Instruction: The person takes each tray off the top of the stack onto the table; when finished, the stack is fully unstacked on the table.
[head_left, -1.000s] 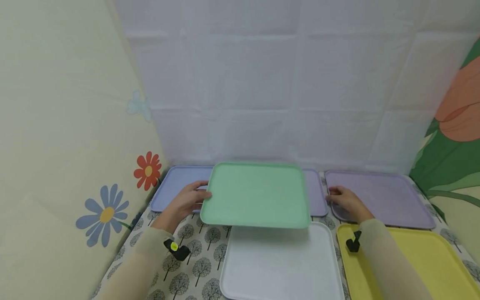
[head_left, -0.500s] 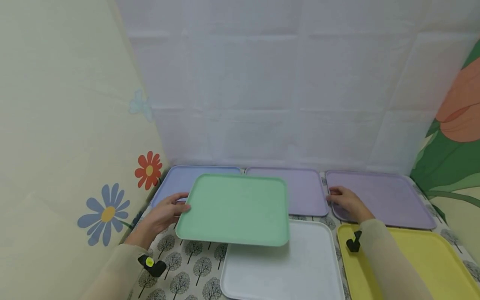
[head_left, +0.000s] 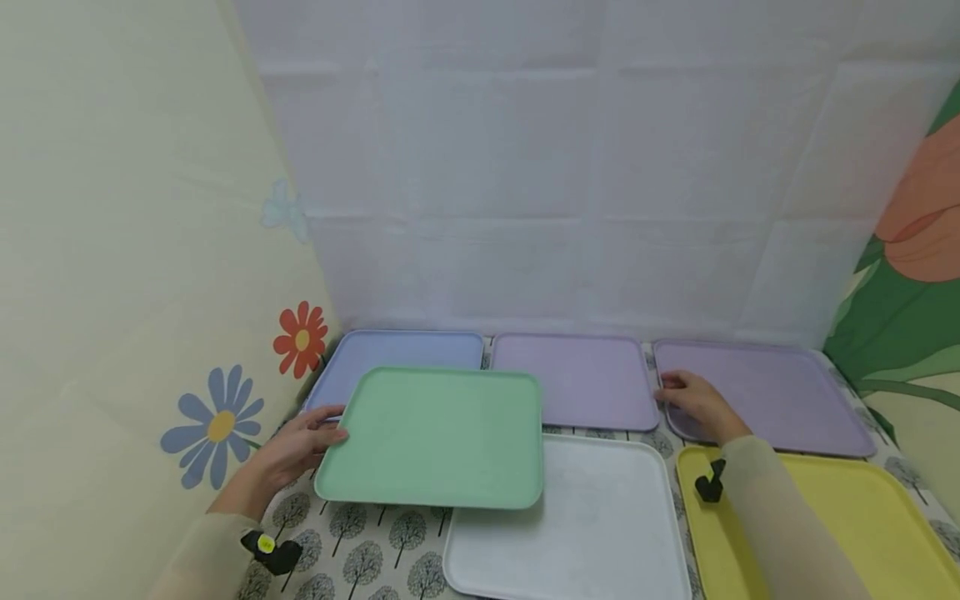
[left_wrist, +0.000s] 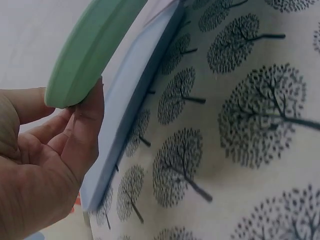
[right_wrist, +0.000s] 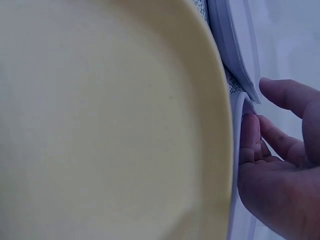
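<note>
My left hand (head_left: 288, 454) pinches the left short edge of a light green tray (head_left: 438, 437), thumb on one side and fingers on the other, as the left wrist view (left_wrist: 82, 65) also shows. Raised off the table, the tray overlaps part of a blue tray (head_left: 397, 348) behind it and a white tray (head_left: 581, 517) below. My right hand (head_left: 701, 404) rests at the left end of a purple tray (head_left: 772, 396). In the right wrist view its fingers are loosely bent by that tray's rim, the thumb apart, with nothing pinched.
Another purple tray (head_left: 577, 379) lies between the blue one and the right-hand one. A yellow tray (head_left: 840, 508) sits at the front right, under my right forearm. A tree-patterned cloth (head_left: 367, 562) covers the table. A pale curtain (head_left: 540, 167) hangs behind.
My left hand has carried the green tray left and toward me, uncovering the middle purple tray and more of the blue and white ones. The right hand has stayed in place.
</note>
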